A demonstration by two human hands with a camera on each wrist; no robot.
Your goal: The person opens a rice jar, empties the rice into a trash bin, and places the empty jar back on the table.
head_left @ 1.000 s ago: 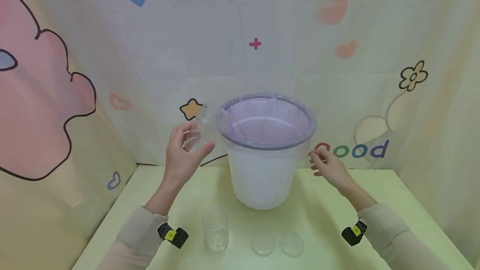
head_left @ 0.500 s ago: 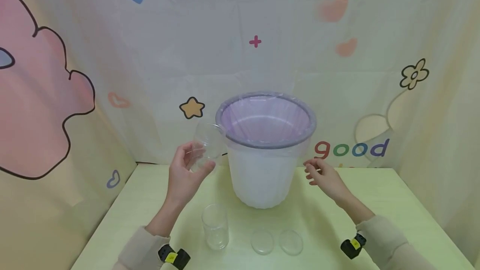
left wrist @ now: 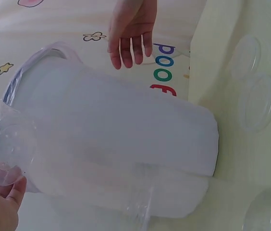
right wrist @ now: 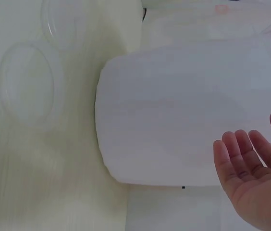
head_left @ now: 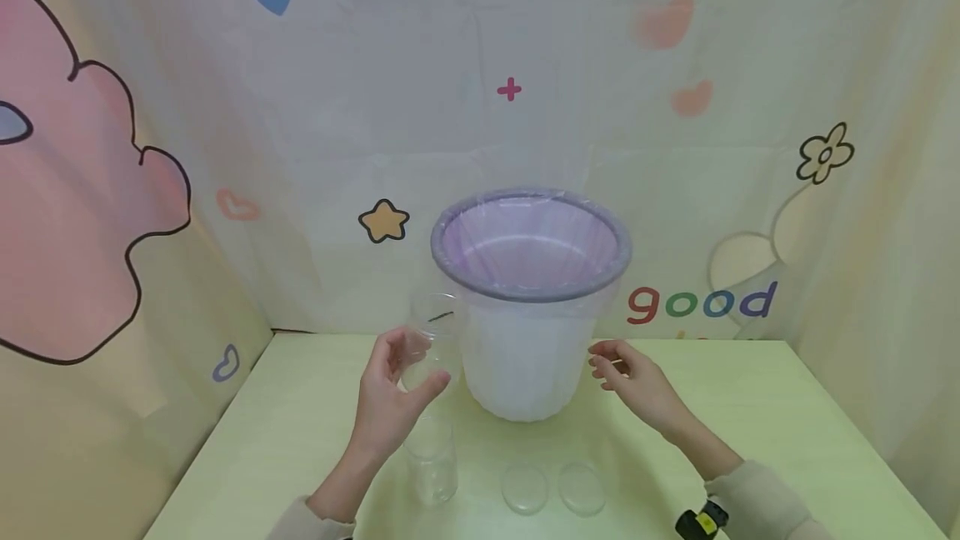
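Observation:
My left hand [head_left: 390, 407] grips a clear plastic cup [head_left: 432, 357], thumb on one side and fingers on the other, beside the white bin's left wall. The left wrist view shows the round end of this cup [left wrist: 11, 147] between the fingers. Below it, a second clear cup [head_left: 437, 477] stands on the table, partly overlapped by my left wrist. Two clear round lids lie flat to its right, a left lid [head_left: 525, 490] and a right lid [head_left: 582, 490]. My right hand [head_left: 637, 386] hangs near the bin's right side, fingers loosely bent, holding nothing.
The white bin [head_left: 525, 365], with a purple-grey rim and a thin clear liner over it, stands on the pale yellow table [head_left: 720, 432] towards the back. A printed cloth [head_left: 555, 40] hangs behind and at both sides.
My left hand has brought the cup down and slightly right, from beside the bin's rim to beside its wall. My right hand has sunk a little and moved left.

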